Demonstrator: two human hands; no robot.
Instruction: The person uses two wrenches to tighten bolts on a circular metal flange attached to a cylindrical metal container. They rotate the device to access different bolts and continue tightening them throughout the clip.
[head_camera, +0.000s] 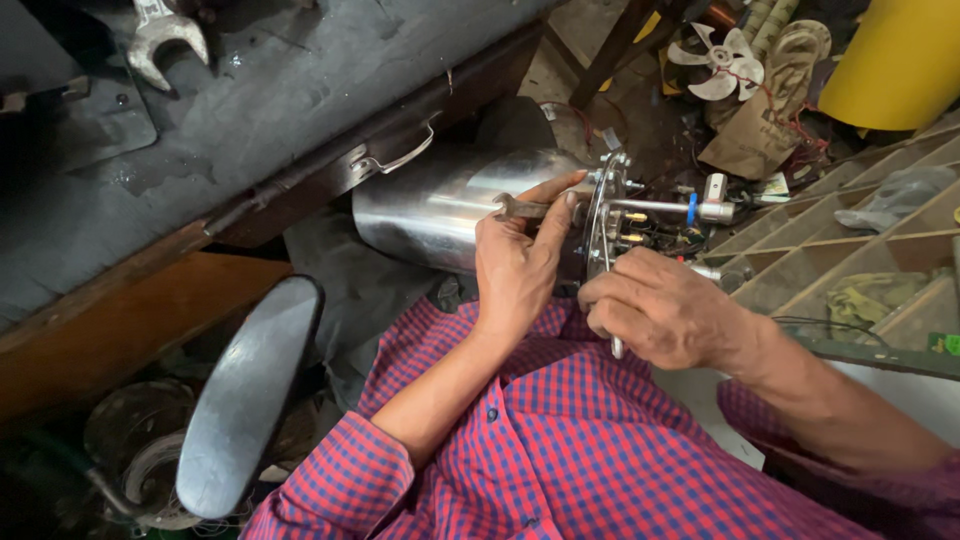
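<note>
While the shiny steel cylinder lies on its side across the lap, beside the dark desk, the left hand pinches a small spanner at its end plate — the right hand clasps that plate's lower edge.

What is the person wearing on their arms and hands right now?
Both hands are bare: no gloves, rings or watch show on the left hand or the right hand. The arms wear a red and blue checked shirt, its sleeves rolled up to about the elbow, forearms uncovered. The left sleeve's cuff is folded back.
</note>
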